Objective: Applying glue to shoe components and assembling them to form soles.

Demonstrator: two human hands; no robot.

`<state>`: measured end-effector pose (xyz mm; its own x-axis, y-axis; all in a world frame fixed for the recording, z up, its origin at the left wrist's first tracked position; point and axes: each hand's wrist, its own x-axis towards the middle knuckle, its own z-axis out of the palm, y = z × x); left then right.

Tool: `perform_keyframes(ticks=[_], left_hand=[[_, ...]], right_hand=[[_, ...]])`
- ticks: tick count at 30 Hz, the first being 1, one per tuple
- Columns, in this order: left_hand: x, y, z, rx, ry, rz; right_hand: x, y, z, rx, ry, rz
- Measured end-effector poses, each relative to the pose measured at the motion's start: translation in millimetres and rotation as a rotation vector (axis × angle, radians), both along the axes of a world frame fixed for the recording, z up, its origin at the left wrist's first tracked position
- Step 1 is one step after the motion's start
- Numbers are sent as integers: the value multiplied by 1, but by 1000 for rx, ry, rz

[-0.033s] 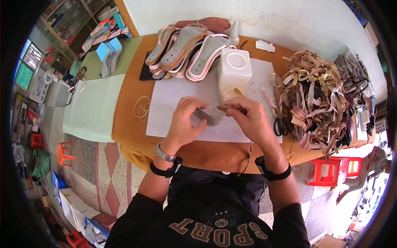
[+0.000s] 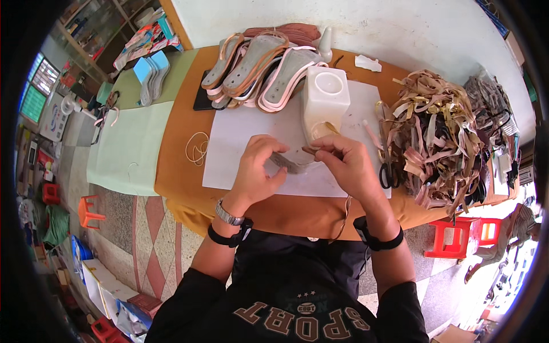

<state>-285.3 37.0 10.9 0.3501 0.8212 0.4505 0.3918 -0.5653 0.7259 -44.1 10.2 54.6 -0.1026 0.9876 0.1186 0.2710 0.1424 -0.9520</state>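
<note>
My left hand (image 2: 260, 171) curls round one end of a grey shoe insole (image 2: 294, 167), held over the white sheet with its thumb and fingers on either side. Between the thumb and fingertips of my right hand (image 2: 346, 163) is a thin brown strip (image 2: 309, 151), close to the insole's right end. A length of that strip seems to hang below my right wrist at the table's edge. Just beyond my right hand stands a white plastic container (image 2: 326, 100) with an opening cut low in its front and yellowish stuff inside.
Edged grey insoles (image 2: 254, 68) lie piled at the back. Right of the white sheet (image 2: 229, 154) are black-handled scissors (image 2: 388, 174) and a big heap of fabric strips (image 2: 440, 137). Blue-heeled insoles (image 2: 153, 77) rest on the left cloth. A red stool (image 2: 454, 239) stands at the lower right.
</note>
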Motion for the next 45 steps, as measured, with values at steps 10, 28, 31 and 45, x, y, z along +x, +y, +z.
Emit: perform_keyframes(ticks=[10, 28, 31, 45], left_hand=[[1, -9, -5, 118, -23, 44], [14, -11, -4, 72, 0, 60], [14, -12, -3, 64, 1, 63], [21, -11, -4, 114, 1, 89]], right_hand=[[-6, -11, 7, -154, -133, 48], [3, 6, 11, -123, -171, 217], [1, 8, 11, -110, -203, 216], [0, 11, 8, -44, -292, 236]])
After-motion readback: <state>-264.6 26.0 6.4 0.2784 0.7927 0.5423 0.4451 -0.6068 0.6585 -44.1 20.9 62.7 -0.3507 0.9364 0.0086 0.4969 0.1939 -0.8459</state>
